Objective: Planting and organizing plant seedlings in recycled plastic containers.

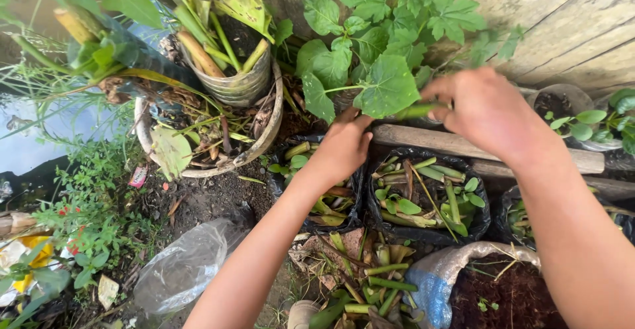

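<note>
My left hand (342, 147) reaches under a broad-leaved green plant (377, 44), its fingers hidden behind a big lobed leaf (388, 87), so its hold is unclear. My right hand (486, 110) is closed around a green stem (413, 111) of that same plant, just right of the leaf. Below both hands sit black plastic grow bags (423, 233) filled with soil and cut green stalks (450, 193).
A round basin (268, 137) with dry leaves and a metal pot (238, 87) of thick stalks stands at the left. A wooden plank (450, 145) crosses behind the bags. A wooden wall (569, 18), small potted seedlings (582, 120), a clear plastic bag (188, 263) and a soil-filled sack (509, 289) surround them.
</note>
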